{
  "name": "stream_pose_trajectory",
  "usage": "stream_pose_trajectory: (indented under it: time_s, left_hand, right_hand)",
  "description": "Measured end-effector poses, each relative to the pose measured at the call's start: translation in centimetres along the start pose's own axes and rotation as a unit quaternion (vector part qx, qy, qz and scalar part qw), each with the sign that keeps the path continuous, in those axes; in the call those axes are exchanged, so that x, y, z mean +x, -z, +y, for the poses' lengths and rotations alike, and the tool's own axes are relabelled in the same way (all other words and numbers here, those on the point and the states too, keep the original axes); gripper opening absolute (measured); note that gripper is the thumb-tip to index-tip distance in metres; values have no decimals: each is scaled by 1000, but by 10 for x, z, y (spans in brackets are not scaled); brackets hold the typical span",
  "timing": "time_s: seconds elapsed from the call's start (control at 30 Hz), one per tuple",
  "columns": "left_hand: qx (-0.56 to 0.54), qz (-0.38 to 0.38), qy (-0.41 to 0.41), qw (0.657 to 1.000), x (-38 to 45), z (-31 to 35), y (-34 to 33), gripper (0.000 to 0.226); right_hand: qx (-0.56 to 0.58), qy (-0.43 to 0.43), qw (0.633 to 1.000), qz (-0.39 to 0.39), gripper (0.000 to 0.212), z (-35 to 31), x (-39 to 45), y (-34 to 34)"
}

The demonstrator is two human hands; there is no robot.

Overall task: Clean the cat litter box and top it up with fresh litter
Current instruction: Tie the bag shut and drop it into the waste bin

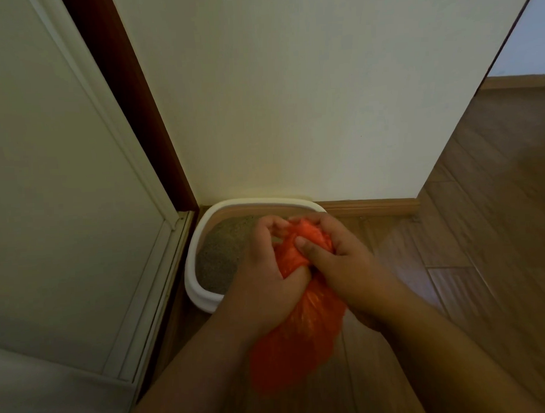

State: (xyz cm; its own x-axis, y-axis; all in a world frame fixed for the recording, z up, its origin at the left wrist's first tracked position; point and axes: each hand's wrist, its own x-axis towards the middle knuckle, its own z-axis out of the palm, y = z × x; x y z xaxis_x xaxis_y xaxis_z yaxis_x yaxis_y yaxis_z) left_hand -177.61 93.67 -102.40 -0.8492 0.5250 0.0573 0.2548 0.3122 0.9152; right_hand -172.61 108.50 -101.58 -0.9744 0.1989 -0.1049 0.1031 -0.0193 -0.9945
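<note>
Centrally: orange bag (296, 338), gathered at its neck, bulging below. Left hand (267, 280) curled round the neck from the left; right hand (338, 259) pinching bunched plastic at the top, thumb pressed on it. Hands touching. Litter box (194, 271), white rim, on the wood floor (453, 277) in the corner against the wall (292, 97), beside the door (63, 182). Grey litter (223, 254) inside, behind the hands.

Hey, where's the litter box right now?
In the head view the litter box sits on the wooden floor in the corner, against the wall, left of centre, partly behind the left hand gripping the orange bag.
</note>
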Motion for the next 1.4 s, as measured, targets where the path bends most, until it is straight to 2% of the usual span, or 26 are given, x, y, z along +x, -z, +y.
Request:
stream_pose_trajectory:
  time_s: [0.13, 0.23, 0.4, 0.5, 0.7, 0.8, 0.93, 1.0, 1.13, 1.23, 1.4]
  left_hand:
    - [-8, -78, 40, 996, -3, -3, 5, 100]
    - [31, -95, 47, 994, -7, -2, -3, 114]
    - [13, -63, 28, 998, -5, -8, -11, 91]
    - [41, -64, 25, 997, -7, -13, -13, 89]
    - [29, -32, 39, 998, -5, -10, -19, 79]
    - [41, -16, 45, 998, -1, -8, -21, 69]
    - [75, 3, 48, 996, 1, -7, -16, 45]
    - [94, 7, 36, 995, 3, -8, -8, 53]
    - [160, 10, 52, 986, 4, 0, 1, 45]
    - [138, -5, 51, 989, 3, 3, 3, 47]
    - [94, -64, 55, 992, -6, 6, 12, 77]
  right_hand:
    - [56, 3, 998, 29, 22, -4, 1, 10]
    - [120, -27, 992, 42, 17, -2, 1, 6]
    - [136, -36, 989, 44, 16, 3, 2, 0]
    - [110, -45, 993, 30, 17, 7, 0, 0]
    - [79, -45, 996, 15, 17, 6, -1, -4]
    - [23, -26, 999, 18, 16, 6, -1, -6]
    - [-102, 20, 994, 17, 13, 0, -3, -4]
    - [-175, 42, 984, -3, 27, -1, -5, -3]
    - [-243, 30, 969, 0, 56, 3, -9, -6]
    - [-287, 59, 955, 44, 52, 1, -9, -8]
    - [-302, 87, 947, 61, 44, -6, -11, -5]
